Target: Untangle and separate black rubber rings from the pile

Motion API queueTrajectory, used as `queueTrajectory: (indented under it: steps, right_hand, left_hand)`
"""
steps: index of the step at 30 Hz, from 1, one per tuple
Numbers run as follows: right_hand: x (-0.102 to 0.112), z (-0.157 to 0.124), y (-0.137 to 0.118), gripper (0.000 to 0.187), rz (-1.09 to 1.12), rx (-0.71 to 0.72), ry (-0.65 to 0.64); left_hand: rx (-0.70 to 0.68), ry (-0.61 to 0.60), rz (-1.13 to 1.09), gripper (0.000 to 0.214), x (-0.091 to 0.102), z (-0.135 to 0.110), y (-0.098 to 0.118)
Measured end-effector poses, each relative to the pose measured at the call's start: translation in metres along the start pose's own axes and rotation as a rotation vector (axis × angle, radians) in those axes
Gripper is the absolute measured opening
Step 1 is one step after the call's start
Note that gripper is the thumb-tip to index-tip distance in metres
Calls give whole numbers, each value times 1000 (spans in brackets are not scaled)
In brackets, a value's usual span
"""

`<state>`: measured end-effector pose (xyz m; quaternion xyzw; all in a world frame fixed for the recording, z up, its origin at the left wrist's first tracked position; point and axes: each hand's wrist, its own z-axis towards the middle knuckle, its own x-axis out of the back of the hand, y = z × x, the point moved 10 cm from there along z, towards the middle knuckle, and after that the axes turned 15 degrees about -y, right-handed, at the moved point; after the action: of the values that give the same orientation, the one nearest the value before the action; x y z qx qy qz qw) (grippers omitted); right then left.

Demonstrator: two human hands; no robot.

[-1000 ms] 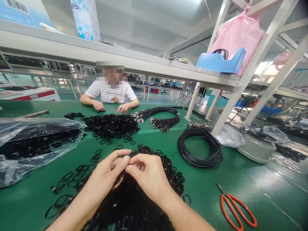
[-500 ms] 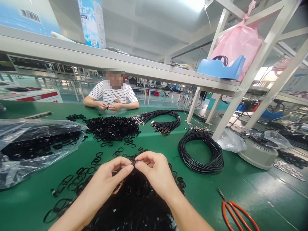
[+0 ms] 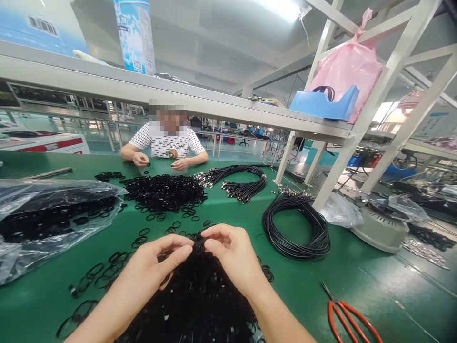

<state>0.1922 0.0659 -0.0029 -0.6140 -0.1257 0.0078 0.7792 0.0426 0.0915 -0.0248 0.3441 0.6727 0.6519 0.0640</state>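
Observation:
My left hand (image 3: 157, 259) and my right hand (image 3: 232, 252) meet above a big heap of black rings (image 3: 193, 305) on the green table. Thumb and forefinger of each hand are pinched together. Between the fingertips is a small black ring (image 3: 199, 243), hard to separate from the dark heap behind it. Loose black rings (image 3: 89, 276) lie scattered left of the heap, some overlapping. My forearms cover part of the pile on both sides.
A second pile of rings (image 3: 164, 193) lies ahead, before a co-worker (image 3: 169, 143). Left is a clear plastic bag (image 3: 21, 257); right are coiled black cables (image 3: 296, 252) and red-handled scissors (image 3: 350, 314). A shelf (image 3: 214, 102) crosses overhead.
My fingertips have drawn slightly apart, still pinching. The co-worker's hands, close together before, are now apart. The whole view has shifted a little.

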Motion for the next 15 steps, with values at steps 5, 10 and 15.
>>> queueTrajectory:
  steps: [5,10,15]
  right_hand:
    - [-1,-1,-4,18,-44,-5,11]
    - [-3,1,-2,20,-22,9,-11]
    - [-2,0,-10,24,-80,55,-4]
  left_hand:
    - [-25,-69,-68,31,-14,-1,2]
    - [-44,-85,-295,25,-15,2,-7]
    - [-64,-105,-498,33,-12,5,-12]
